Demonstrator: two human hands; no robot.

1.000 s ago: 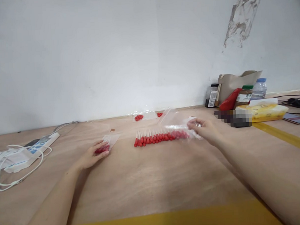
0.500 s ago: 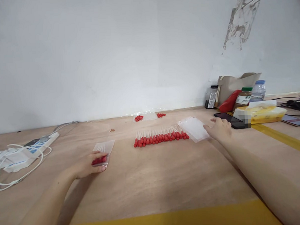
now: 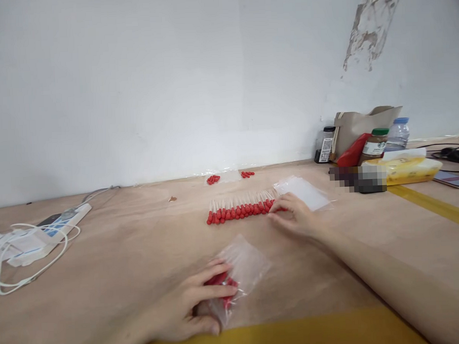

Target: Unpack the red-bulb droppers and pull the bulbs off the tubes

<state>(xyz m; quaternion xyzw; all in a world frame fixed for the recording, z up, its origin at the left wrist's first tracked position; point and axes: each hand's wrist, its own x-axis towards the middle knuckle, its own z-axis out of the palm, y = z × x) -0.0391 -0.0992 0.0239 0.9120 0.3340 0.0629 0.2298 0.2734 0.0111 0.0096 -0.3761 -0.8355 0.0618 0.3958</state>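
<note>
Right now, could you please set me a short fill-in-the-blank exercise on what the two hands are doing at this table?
1. The left hand holds a small clear bag whose contents are ____ in colour.
2. The right hand touches the ____ end of the row of sticks.
3. The tissue pack by the bottles is ____ in colour.
Missing words: red; right; yellow.

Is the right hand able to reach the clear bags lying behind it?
Probably yes: the right hand rests at the end of the red-tipped sticks, and the clear bags lie just beyond its fingers, with nothing between them.
</note>
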